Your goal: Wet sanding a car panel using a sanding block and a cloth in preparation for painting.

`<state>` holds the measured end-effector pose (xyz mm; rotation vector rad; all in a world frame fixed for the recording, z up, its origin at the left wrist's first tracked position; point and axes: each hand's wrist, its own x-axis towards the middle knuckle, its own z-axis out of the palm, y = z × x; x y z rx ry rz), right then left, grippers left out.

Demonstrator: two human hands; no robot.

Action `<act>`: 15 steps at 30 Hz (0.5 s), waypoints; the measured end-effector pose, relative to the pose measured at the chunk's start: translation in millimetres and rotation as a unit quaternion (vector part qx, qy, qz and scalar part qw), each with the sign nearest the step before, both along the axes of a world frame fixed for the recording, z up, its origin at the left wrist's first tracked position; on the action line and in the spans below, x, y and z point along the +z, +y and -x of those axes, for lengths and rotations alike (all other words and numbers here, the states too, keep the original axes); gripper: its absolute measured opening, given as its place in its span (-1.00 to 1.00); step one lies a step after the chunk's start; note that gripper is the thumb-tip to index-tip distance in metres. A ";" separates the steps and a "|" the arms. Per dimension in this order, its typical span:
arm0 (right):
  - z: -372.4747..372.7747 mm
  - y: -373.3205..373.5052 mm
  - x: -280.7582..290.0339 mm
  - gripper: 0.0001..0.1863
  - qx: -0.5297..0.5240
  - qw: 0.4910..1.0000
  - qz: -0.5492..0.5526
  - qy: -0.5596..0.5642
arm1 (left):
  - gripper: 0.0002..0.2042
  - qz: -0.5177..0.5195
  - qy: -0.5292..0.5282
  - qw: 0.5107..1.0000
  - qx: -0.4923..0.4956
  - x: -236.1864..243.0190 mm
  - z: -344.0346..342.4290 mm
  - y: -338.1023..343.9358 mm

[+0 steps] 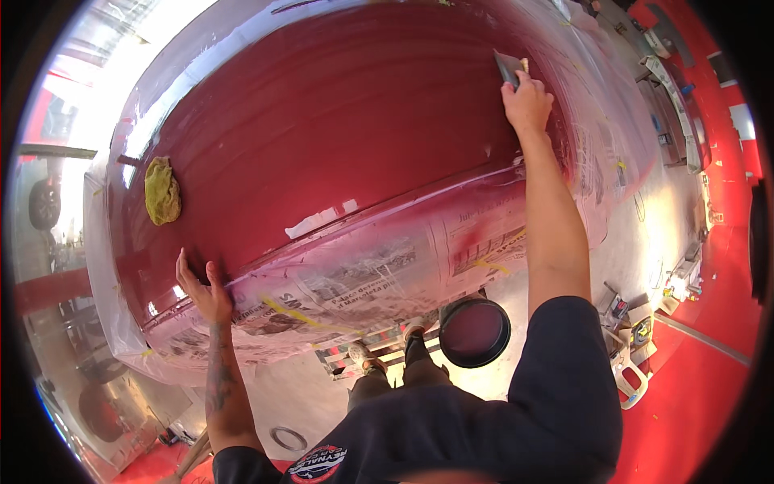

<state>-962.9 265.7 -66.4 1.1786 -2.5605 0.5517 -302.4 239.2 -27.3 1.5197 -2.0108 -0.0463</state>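
A large, glossy dark red car panel [339, 121] spreads out before me, with wet-looking sheen along its far left edge. Out at its right side, my right hand [529, 105] is closed on a grey folded piece of sandpaper [507, 68], which lies against the paint. My left hand [205, 293] rests on the near left edge of the panel, fingers apart and nothing in them. Farther up from that hand, a crumpled yellow-green cloth [162, 192] lies on the paint. A whitish torn strip [313, 222] sits close to the near edge.
Masking newspaper [363, 270] with yellow tape covers the near side, and clear plastic sheeting [621, 121] drapes around the panel. Below are a round black tub [475, 332] and a slatted platform [343, 360] under my feet. Boxes and tools [641, 331] stand on the right.
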 end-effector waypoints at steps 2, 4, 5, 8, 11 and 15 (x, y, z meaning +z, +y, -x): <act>-84.2 -27.6 12.6 -0.58 0.077 0.995 0.058 -0.010 | -0.40 0.002 -0.008 1.000 0.008 1.0 -4.3 -0.5; -194.7 -45.2 32.8 -0.58 0.197 0.975 0.093 -0.044 | -0.39 0.002 -0.017 1.000 0.011 0.7 -9.6 0.9; -235.0 -48.0 37.0 -0.57 0.250 0.961 0.101 -0.069 | -0.39 0.005 -0.020 1.000 0.011 -2.1 -12.0 1.3; -237.1 -53.5 33.0 -0.57 0.304 0.944 0.096 -0.082 | -0.39 0.009 -0.026 1.000 0.008 -3.5 -18.2 0.3; -120.0 -50.0 19.6 -0.55 0.177 0.981 0.075 -0.012 | -0.38 0.002 -0.021 1.000 0.013 -1.1 -14.4 1.5; 53.3 -34.0 6.9 -0.52 -0.025 0.995 -0.097 -0.025 | -0.39 -0.019 -0.029 0.999 0.013 -0.5 0.2 -0.4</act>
